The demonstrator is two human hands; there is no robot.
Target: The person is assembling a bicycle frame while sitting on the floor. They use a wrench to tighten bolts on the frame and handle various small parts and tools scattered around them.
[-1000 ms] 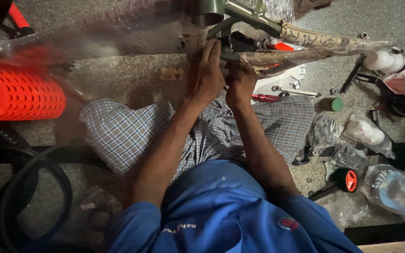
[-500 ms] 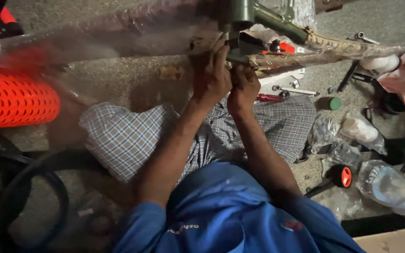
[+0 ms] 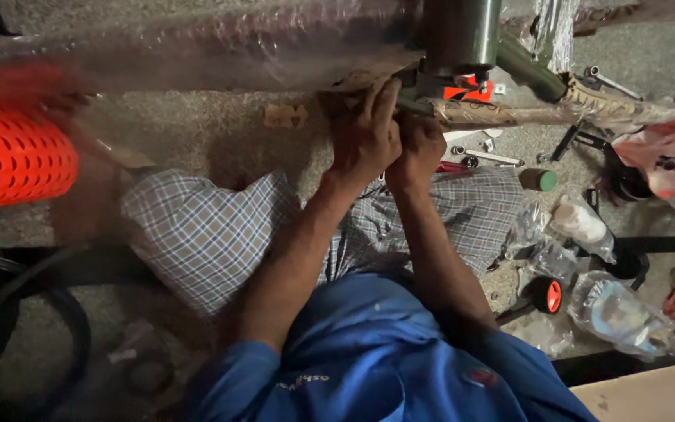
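A green bike frame (image 3: 462, 35) crosses the top of the view, its long tube wrapped in clear plastic film (image 3: 220, 47), and both hands work at the joint underneath it. The left hand (image 3: 365, 133) presses up against the underside with fingers (image 3: 380, 98) curled onto the wrapped tube; whether it pinches anything small cannot be told. The right hand (image 3: 419, 148) sits touching it, closed into a loose fist just below the joint (what it holds is hidden). A brown-wrapped tube (image 3: 556, 111) runs off to the right. Past the hands, a wrench (image 3: 487, 156) lies on the gritty floor (image 3: 220, 141). Clear plastic bags (image 3: 615, 309) lie at the right, an orange mesh roll (image 3: 13, 152) at the left.
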